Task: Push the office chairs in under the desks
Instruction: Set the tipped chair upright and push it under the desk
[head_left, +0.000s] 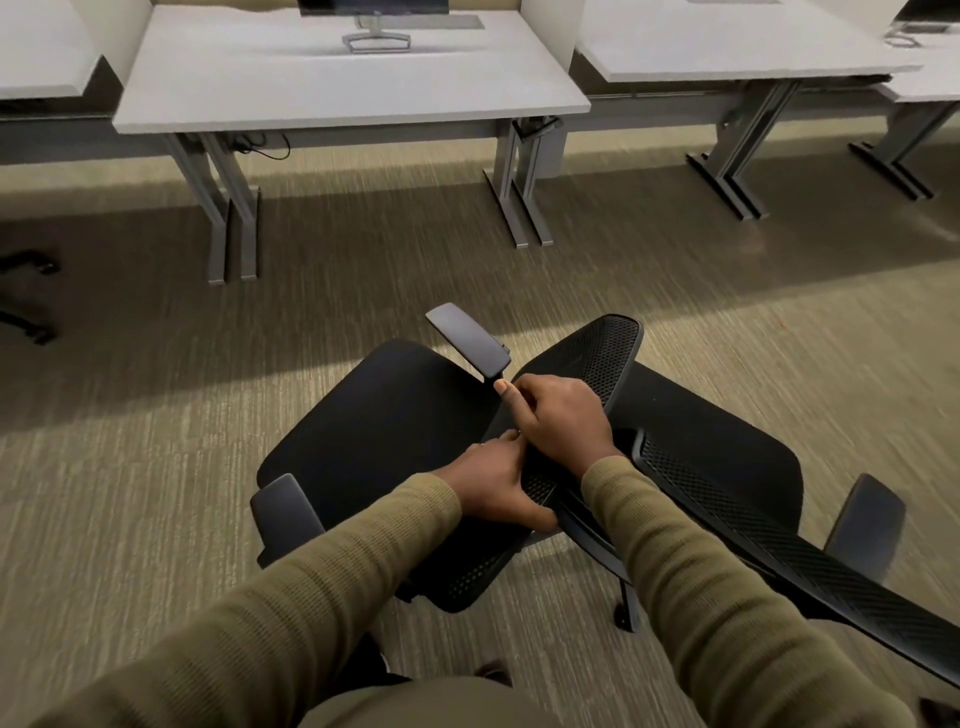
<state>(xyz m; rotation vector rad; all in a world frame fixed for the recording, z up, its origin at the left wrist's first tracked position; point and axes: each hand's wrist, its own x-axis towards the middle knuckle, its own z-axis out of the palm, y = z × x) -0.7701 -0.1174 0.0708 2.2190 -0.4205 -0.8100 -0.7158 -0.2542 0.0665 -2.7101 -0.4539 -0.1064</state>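
Office chairs, two of them, black with mesh backs, stand close together on the carpet (156, 493) at the centre of the view, well short of the desks. Nearest, at 6 o'clock, two olive sleeves (322, 597) reach forward. Left hand (498, 483) is closed around the top edge of the left chair (374, 415) mesh back; right hand (561, 421) is clamped on the same edge just beyond, thumb raised, the two hands touching. Right chair (717, 452) stands just beside it at 3 o'clock, its mesh back crossing toward the lower right. Armrest pads flank both seats. Farther, at 12 o'clock, a white desk (353, 88) on grey legs carries a monitor stand (376, 39); its kneehole stands open. Another desk (727, 47) lies at 1 o'clock. Part of a chair base (26, 296) shows at 9 o'clock.
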